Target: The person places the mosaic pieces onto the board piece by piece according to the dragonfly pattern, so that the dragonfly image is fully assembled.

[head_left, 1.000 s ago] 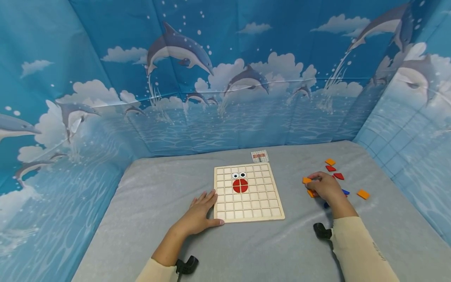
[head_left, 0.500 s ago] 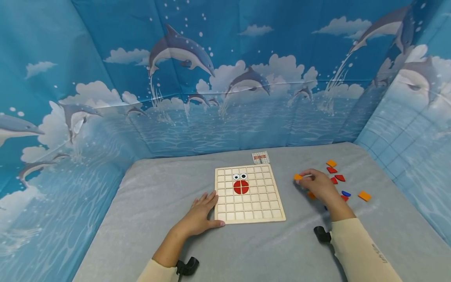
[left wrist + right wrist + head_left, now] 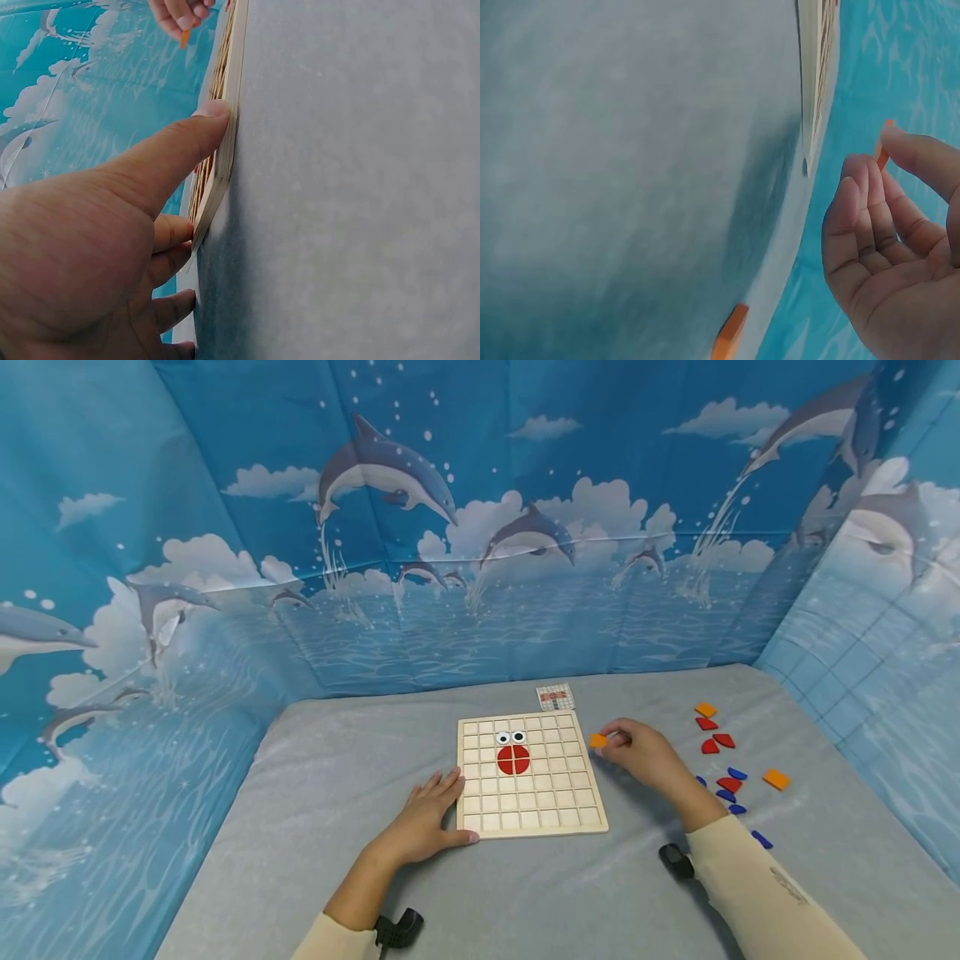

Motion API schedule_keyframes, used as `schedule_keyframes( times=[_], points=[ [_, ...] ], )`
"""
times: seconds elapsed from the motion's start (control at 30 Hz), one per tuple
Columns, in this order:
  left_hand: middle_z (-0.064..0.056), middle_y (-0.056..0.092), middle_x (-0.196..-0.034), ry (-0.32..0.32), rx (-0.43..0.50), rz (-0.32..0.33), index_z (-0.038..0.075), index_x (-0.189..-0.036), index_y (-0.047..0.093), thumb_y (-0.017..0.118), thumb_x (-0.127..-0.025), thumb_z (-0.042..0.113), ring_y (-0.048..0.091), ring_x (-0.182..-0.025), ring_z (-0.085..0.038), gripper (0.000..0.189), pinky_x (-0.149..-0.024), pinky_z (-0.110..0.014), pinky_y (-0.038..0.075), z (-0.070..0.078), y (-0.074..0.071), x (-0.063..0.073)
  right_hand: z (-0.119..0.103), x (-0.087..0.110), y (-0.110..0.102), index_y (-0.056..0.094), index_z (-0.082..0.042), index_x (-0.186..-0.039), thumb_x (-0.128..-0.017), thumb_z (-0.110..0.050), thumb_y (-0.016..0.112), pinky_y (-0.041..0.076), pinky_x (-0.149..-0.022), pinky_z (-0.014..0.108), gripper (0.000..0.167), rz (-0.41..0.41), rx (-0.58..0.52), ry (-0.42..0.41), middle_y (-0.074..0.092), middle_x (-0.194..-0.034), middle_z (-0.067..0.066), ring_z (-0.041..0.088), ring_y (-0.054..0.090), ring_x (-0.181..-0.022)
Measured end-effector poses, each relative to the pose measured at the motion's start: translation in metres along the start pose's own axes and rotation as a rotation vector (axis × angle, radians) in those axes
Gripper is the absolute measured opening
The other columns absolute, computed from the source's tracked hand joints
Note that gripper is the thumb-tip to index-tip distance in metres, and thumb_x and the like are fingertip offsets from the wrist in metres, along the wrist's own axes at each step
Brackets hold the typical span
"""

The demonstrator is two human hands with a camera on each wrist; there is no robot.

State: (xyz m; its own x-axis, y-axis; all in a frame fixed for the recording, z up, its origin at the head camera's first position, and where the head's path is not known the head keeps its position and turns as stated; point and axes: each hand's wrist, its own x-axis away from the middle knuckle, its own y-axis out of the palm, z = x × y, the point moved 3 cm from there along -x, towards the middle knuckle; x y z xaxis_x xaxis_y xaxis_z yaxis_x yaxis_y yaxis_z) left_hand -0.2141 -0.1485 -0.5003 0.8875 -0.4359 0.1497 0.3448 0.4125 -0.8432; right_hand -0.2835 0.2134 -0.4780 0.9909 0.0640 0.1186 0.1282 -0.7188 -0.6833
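A wooden grid board (image 3: 553, 806) lies on the grey cloth, with two eye tiles (image 3: 511, 737) above a red circle of quarter pieces (image 3: 513, 759). My left hand (image 3: 423, 817) rests against the board's lower left corner, thumb on the near edge and fingers spread along the left side. In the left wrist view the thumb (image 3: 169, 154) touches the wooden rim. Just beyond the board's right edge, my right hand (image 3: 643, 756) pinches an orange square tile (image 3: 597, 741) between thumb and fingers. The right wrist view shows that tile (image 3: 883, 155) held edge-on, above the cloth.
Several loose pieces lie at the right: an orange tile (image 3: 776, 778), another orange tile (image 3: 705, 710), red quarter pieces (image 3: 723, 741) and blue pieces (image 3: 737, 773). A small pattern card (image 3: 555, 697) lies behind the board. A dolphin-print curtain (image 3: 480, 610) borders the cloth surface.
My right hand has picked the orange tile from the loose pieces and carried it left to the board's right edge. The left hand has stayed at the board's corner.
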Motion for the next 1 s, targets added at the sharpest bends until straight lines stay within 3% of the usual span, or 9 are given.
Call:
schedule_keyframes(
  times=[0.4, 1.0],
  points=[
    [-0.007, 0.018, -0.170, -0.003, -0.001, -0.005, 0.007, -0.160, 0.029, 0.074, -0.088, 0.053, 0.012, -0.158, -0.038, 0.097, -0.124, -0.065, 0.010, 0.000, 0.000, 0.000, -0.020, -0.013, 0.021, 0.064, -0.005, -0.121, -0.095, -0.014, 0.067, 0.048, -0.065, 0.031, 0.028, -0.081, 0.014, -0.107, 0.064, -0.094, 0.008, 0.018, 0.056, -0.075],
    [-0.003, 0.018, -0.171, -0.013, -0.011, -0.012, 0.011, -0.161, 0.028, 0.074, -0.087, 0.054, 0.011, -0.159, -0.035, 0.097, -0.125, -0.063, 0.010, -0.003, 0.001, -0.001, -0.040, -0.031, 0.047, 0.067, -0.009, -0.115, -0.093, -0.012, 0.069, 0.044, -0.061, 0.028, 0.022, -0.173, 0.062, -0.132, 0.061, -0.087, 0.006, 0.017, 0.052, -0.069]
  ],
)
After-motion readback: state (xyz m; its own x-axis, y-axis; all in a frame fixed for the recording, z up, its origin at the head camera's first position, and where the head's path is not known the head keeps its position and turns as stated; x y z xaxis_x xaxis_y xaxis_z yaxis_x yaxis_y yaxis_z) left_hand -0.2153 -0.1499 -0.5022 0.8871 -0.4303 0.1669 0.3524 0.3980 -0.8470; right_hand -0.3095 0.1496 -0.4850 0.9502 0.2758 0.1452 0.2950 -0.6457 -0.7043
